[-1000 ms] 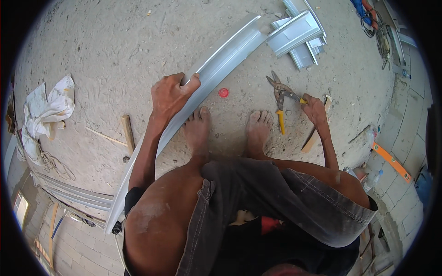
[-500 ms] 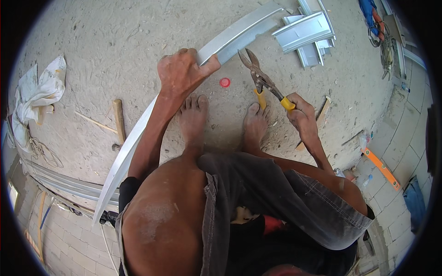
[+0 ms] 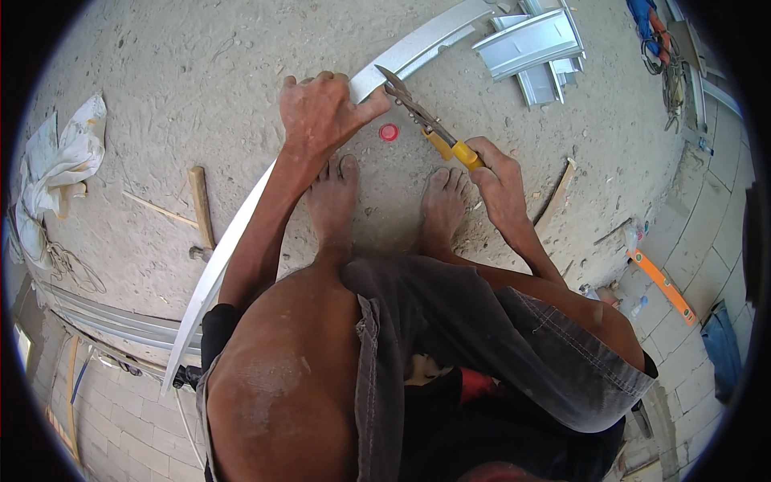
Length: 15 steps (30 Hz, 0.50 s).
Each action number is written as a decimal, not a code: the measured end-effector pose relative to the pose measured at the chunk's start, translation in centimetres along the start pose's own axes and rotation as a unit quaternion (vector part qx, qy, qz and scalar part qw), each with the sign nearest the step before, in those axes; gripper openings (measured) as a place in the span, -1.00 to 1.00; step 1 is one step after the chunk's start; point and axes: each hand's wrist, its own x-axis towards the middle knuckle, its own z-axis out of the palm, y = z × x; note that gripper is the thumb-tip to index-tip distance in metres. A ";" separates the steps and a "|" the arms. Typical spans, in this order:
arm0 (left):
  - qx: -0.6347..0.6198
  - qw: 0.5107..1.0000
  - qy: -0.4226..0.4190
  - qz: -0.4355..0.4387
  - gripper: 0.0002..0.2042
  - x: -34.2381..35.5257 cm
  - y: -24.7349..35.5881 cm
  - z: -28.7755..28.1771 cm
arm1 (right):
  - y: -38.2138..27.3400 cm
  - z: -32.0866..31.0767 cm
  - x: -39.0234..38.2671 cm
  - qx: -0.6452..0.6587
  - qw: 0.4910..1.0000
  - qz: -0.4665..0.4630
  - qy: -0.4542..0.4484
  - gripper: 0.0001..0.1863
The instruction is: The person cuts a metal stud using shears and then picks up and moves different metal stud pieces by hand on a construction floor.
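A long silvery metal channel (image 3: 218,255) runs from beside my left leg up to the far middle of the ground. My left hand (image 3: 321,112) is closed around it, thumb along the near side. My right hand (image 3: 499,183) grips the yellow handles of a pair of tin snips (image 3: 424,117). The blades lie at the channel's near edge, just right of my left thumb; whether they have bitten into the metal I cannot tell. Several short cut channel pieces (image 3: 530,46) lie stacked beyond the snips.
A red bottle cap (image 3: 389,132) lies between my feet. To the left are a hammer (image 3: 202,210), a thin stick and a white sack (image 3: 74,153). More metal channels (image 3: 120,323) lie at the lower left. An orange spirit level (image 3: 662,286) rests on tiles at the right.
My right hand has moved left and slightly up with the snips, bringing the blades onto the channel's edge. The handles are closer together. The channel has tilted slightly in my left hand.
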 end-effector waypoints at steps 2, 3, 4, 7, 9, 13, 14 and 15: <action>0.015 1.000 -0.012 0.006 -0.38 -0.1 0.0 0.2 | 0.2 0.3 0.0 -0.008 1.000 -0.011 0.008 -0.69; 0.004 1.000 0.008 0.007 -0.35 -0.1 -0.3 0.7 | 0.4 0.5 0.1 -0.014 0.999 -0.024 0.016 -0.69; -0.005 1.000 0.027 0.009 -0.32 -0.1 -0.5 1.1 | 0.8 0.8 0.3 -0.013 1.000 -0.022 0.015 -0.69; -0.053 0.999 0.002 -0.010 -0.31 0.1 -0.8 1.8 | 1.7 1.3 0.9 0.023 0.999 -0.047 0.013 -0.70; -0.077 0.996 -0.033 -0.017 -0.29 0.5 -0.9 1.7 | 1.9 1.5 1.0 0.046 0.999 -0.026 0.000 -0.71; -0.176 0.970 -0.158 -0.059 -0.19 1.5 -2.1 1.2 | 2.1 2.1 0.9 0.062 0.998 -0.025 0.006 -0.70; -0.177 0.969 -0.159 -0.058 -0.19 1.4 -2.2 1.4 | 1.7 2.2 0.7 0.074 0.997 -0.019 0.009 -0.69; -0.221 0.950 -0.196 -0.099 -0.17 1.2 -2.2 1.7 | 1.5 2.3 0.5 0.086 0.996 -0.014 0.012 -0.68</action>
